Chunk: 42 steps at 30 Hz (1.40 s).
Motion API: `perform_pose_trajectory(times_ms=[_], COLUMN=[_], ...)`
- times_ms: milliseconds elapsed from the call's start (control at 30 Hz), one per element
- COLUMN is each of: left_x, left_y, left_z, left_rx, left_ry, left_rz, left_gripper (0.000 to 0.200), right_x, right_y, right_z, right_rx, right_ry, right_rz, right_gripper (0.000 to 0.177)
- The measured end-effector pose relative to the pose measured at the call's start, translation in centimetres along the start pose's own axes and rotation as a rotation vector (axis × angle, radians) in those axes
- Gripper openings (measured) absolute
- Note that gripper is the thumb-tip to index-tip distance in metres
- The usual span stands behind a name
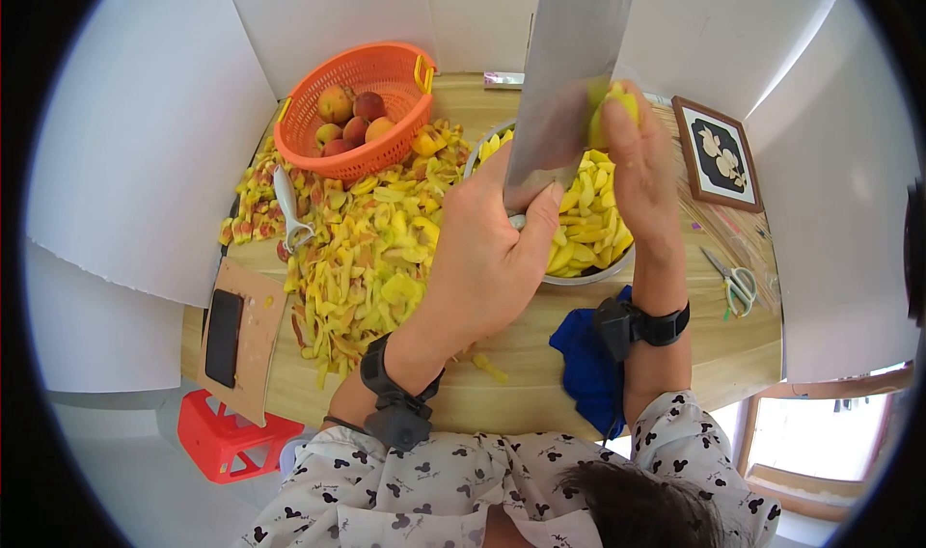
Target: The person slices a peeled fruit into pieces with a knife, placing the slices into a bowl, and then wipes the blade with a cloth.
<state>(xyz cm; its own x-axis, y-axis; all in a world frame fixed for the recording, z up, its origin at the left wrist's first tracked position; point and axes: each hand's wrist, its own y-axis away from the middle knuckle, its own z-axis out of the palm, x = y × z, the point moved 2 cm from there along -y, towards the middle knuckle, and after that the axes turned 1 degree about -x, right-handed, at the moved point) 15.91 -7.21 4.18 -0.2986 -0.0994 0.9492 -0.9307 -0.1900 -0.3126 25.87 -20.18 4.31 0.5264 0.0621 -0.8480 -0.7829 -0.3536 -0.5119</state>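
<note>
Nearest to us, two sleeves in a mouse-print fabric lead onto a wooden table (733, 355), each wrist wearing a black band. A blue cloth (584, 365) lies between the forearms at about 6 o'clock. The left hand (492, 259) sits near the centre, its fingers wrapped tight around the handle of a broad cleaver (569, 66) whose blade rises towards 12 o'clock, the thumb lying along the blade's base. The right hand (641, 177), just at 3 o'clock of the blade, keeps its fingers pressed together and pinches a yellow piece of peach (612, 114) at the fingertips, touching the blade's side. Both hands hover over a metal bowl (588, 278) filled with yellow slices (588, 220). At 9 o'clock a heap of peels (367, 249) spreads over the table, a white peeler (289, 205) lying on it. Scissors (738, 283) rest at 3 o'clock. Farther off – at 11 o'clock – an orange basket (362, 75) holds whole peaches (352, 119), and a framed picture (719, 152) lies at 2 o'clock.
</note>
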Motion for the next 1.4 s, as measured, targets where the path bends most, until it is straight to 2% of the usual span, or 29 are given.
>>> perform_pose_trajectory(times_ms=[133,200,233,300,400,433,600,733,800,933,1033,1100,1233,1300,1333,1400], left_x=[-0.1,-0.5,-0.9,-2.1,-3.1,-3.1,-3.3,-3.5,-3.2,-3.4,-4.0,-4.5,-4.6,-4.3,-4.3,-4.5], left_y=[-0.1,-0.2,-0.3,-0.6,-0.9,-0.9,-0.9,-1.0,-0.8,-0.8,-0.7,-0.8,-0.9,-1.1,-1.2,-1.4], left_z=[0.0,0.3,0.6,1.3,1.9,1.9,1.9,2.2,2.5,2.8,3.0,3.3,3.0,2.8,2.6,2.2], left_rx=[-0.010,-0.034,-0.034,0.033,0.135,0.135,0.066,0.055,0.046,0.063,0.055,0.080,0.078,0.051,0.050,-0.025], left_ry=[-0.003,0.012,0.011,0.000,-0.018,-0.019,0.043,0.072,0.202,0.217,0.189,0.181,0.116,0.171,0.171,0.112], left_rz=[-0.010,-0.023,-0.024,0.106,0.304,0.304,0.051,0.046,-0.050,-0.073,-0.058,0.022,0.004,-0.086,-0.089,-0.166], left_gripper=[0.017,0.026,0.026,0.020,0.014,0.014,0.013,0.013,0.013,0.013,0.013,0.011,0.011,0.011,0.011,0.018], right_x=[0.5,1.1,1.5,2.6,3.2,3.3,4.0,3.2,3.0,3.4,3.5,3.5,3.8,4.1,4.1,4.1], right_y=[0.0,-0.1,-0.1,-0.2,-0.1,-0.1,-0.1,0.0,0.2,0.4,0.4,0.4,0.5,0.3,0.1,-0.2], right_z=[1.1,1.5,1.4,1.4,1.9,2.0,1.8,1.6,1.3,1.3,1.4,1.4,1.6,0.8,0.2,-0.9], right_rx=[0.072,0.150,0.150,0.096,0.130,0.130,0.249,0.269,0.294,0.337,0.399,0.406,0.422,0.251,0.251,0.045], right_ry=[-0.058,-0.265,-0.266,-0.403,-0.504,-0.504,-0.272,-0.100,0.120,0.248,0.338,0.401,0.515,0.540,0.541,0.352], right_rz=[0.067,0.167,0.167,0.191,0.239,0.240,0.236,0.198,0.136,0.164,0.126,0.102,0.024,0.131,0.134,0.245], right_gripper=[0.037,0.038,0.038,0.045,0.045,0.045,0.041,0.046,0.050,0.051,0.050,0.049,0.048,0.049,0.049,0.052])
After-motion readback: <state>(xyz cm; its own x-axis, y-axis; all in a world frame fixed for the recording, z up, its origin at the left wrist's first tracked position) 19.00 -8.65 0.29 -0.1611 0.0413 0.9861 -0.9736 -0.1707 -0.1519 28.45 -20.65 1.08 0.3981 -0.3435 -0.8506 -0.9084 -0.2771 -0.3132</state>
